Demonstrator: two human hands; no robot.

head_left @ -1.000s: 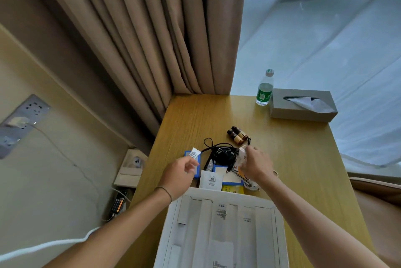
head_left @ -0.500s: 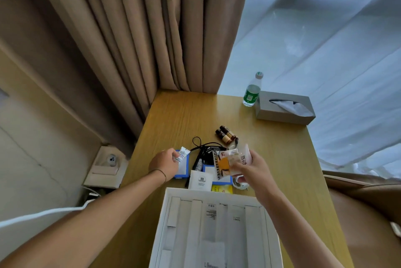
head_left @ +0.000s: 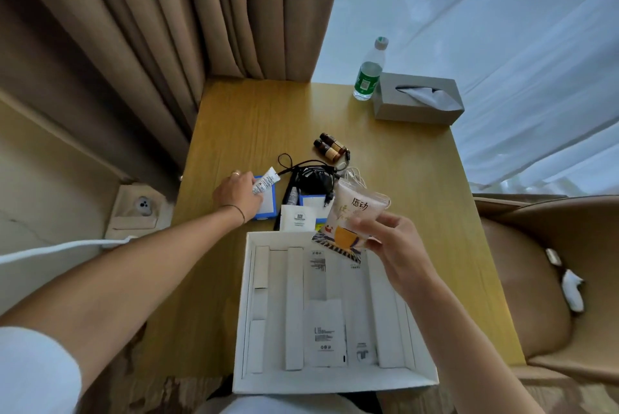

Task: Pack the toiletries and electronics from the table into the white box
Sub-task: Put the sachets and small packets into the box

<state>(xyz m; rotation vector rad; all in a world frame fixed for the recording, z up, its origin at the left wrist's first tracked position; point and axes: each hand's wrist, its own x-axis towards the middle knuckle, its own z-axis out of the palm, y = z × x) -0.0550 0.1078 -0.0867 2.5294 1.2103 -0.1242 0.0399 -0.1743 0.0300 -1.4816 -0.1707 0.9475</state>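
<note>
The open white box point(head_left: 244, 306) sits at the table's near edge with white inserts and leaflets inside. My right hand point(head_left: 393, 246) holds a printed pink-and-orange sachet point(head_left: 351, 222) above the box's far right corner. My left hand point(head_left: 239, 194) grips a small white tube point(head_left: 265, 184) over a blue-edged box point(head_left: 268, 207). Between the hands lie a black cable bundle point(head_left: 313, 175), a small white packet point(head_left: 298, 218), a second blue-edged box point(head_left: 311, 204) and two small brown bottles point(head_left: 330, 147).
A green-labelled water bottle point(head_left: 369, 73) and a grey tissue box point(head_left: 417, 102) stand at the table's far right. Beige curtains point(head_left: 201, 11) hang behind the table. A tan chair point(head_left: 536, 279) is on the right, a wall socket point(head_left: 142, 207) on the left.
My right hand has lifted the sachet off the pile and brought it back toward the white box. My left hand has kept hold of the white tube near the blue-edged box.
</note>
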